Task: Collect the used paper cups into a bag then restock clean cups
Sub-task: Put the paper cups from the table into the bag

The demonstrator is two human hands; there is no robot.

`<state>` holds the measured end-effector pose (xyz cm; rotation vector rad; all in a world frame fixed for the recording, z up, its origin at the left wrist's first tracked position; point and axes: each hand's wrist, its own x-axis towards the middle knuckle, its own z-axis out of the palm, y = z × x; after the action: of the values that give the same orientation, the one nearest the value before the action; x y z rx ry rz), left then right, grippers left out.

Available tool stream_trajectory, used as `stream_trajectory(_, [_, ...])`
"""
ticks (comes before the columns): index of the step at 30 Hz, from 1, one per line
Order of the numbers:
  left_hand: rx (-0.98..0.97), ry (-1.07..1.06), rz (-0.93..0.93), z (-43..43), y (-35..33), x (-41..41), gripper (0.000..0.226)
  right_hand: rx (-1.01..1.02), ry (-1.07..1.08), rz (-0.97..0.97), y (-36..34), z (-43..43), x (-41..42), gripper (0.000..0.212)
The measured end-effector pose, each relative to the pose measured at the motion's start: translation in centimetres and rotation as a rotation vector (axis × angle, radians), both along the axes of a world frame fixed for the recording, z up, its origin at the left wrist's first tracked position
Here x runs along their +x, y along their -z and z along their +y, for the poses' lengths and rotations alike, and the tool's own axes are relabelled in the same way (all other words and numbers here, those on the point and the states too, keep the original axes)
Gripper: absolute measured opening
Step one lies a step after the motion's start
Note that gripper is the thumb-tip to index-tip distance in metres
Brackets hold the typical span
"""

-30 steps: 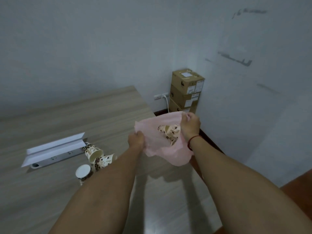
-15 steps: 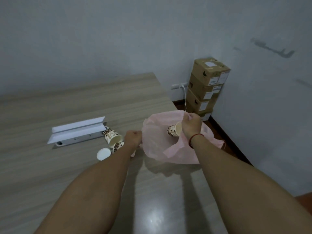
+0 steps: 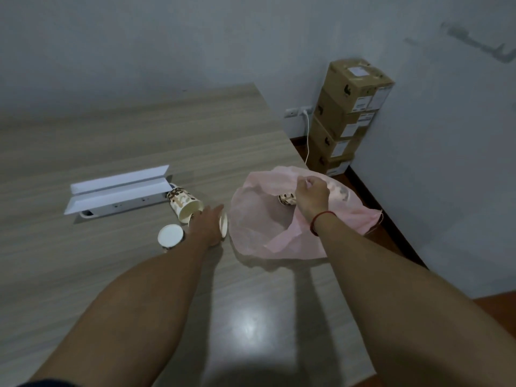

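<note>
Pink bag (image 3: pixel 259 233): lies on the wooden table (image 3: pixel 139 141) near its right edge, mouth open upward, thin plastic crumpled.
Right hand (image 3: pixel 311 198): clenched on the far rim of the pink bag, pinching a fold of plastic and holding it up. A red cord (image 3: pixel 321 219) circles the wrist.
Bagged cup (image 3: pixel 287 199): a patterned paper cup inside the pink bag, just left of the right hand and partly hidden by it.
Left hand (image 3: pixel 208 224): just left of the pink bag, fingers stretched forward over a cup. The view is blurred, and it cannot be told whether the hand grasps that cup.
Covered cup (image 3: pixel 224 226): only a white rim shows, between the left hand and the pink bag.
Tipped cup (image 3: pixel 185 203): on its side, left of the pink bag, beyond the left hand.
Third cup (image 3: pixel 171 236): white round end up, farther left of the pink bag than the left hand.
Socket box (image 3: pixel 120 191): set in the table well left of the pink bag, white lid raised.
Cardboard boxes (image 3: pixel 349 115): stacked in the wall corner, beyond the pink bag.
White cable (image 3: pixel 307 135): hangs from a wall outlet, beyond the pink bag.
</note>
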<state>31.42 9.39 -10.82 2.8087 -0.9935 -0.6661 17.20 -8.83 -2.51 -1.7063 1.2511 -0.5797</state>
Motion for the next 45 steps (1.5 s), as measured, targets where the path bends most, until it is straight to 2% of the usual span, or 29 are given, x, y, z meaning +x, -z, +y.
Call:
stream_trajectory(2, [0.007, 0.017, -0.041, -0.1, 0.5, 0.4, 0.087, -0.002, -0.01, 0.014, 0.3, 0.0, 0.1, 0.033])
stream_trajectory(6, [-0.063, 0.063, -0.105, 0.0, 1.7, 1.2, 0.056, -0.008, -0.011, 0.036, 0.5, -0.1, 0.1, 0.038])
stream_trajectory(10, [-0.118, 0.007, -0.175, -0.4, 0.3, 0.7, 0.074, -0.004, -0.006, 0.027, 0.5, 0.0, 0.1, 0.034])
stream_trajectory(14, [-0.318, -0.172, -0.152, -1.4, -2.5, -0.6, 0.077, 0.018, -0.014, 0.026, 0.2, 0.1, -0.5, 0.03])
stream_trajectory(17, [-0.551, -0.424, 0.045, -2.5, -4.3, -0.8, 0.074, 0.025, -0.016, 0.021, -0.7, 0.1, -1.5, 0.029])
stream_trajectory(21, [-0.719, -0.559, 0.471, -4.3, -5.4, -2.1, 0.033, 0.038, 0.006, 0.01, -2.1, -0.5, -2.8, 0.031])
stream_trajectory(23, [-0.749, -0.586, 0.648, -5.4, -5.6, -3.5, 0.023, 0.048, 0.01, 0.004, -2.7, -0.7, -3.3, 0.03])
stream_trajectory(27, [-0.796, -0.668, 0.778, -8.0, -5.2, -6.7, 0.025, 0.047, 0.015, -0.019, -3.1, -1.2, -4.6, 0.031])
stream_trajectory(31, [-0.723, -0.721, 0.895, -10.4, -4.0, -9.8, 0.049, 0.079, 0.009, -0.014, -2.9, -1.2, -6.0, 0.031])
stream_trajectory(34, [-0.573, -0.691, 0.82, -11.4, -3.5, -11.7, 0.052, 0.09, -0.012, -0.009, -3.0, -1.3, -7.0, 0.031])
stream_trajectory(35, [-0.553, -0.689, 0.785, -11.3, -3.8, -12.1, 0.049, 0.091, -0.019, -0.011, -3.0, -1.4, -7.3, 0.031])
stream_trajectory(38, [-0.553, -0.709, 0.717, -10.5, -4.4, -11.9, 0.059, 0.107, -0.048, -0.021, -2.7, -1.4, -7.9, 0.032])
stream_trajectory(42, [-0.573, -0.727, 0.49, -7.2, -5.8, -10.3, 0.044, 0.118, -0.074, -0.005, -2.3, -0.3, -7.3, 0.035])
stream_trajectory(45, [-0.506, -0.68, 0.266, -4.2, -6.7, -8.8, 0.041, 0.118, -0.087, 0.043, -2.3, 1.2, -6.7, 0.037])
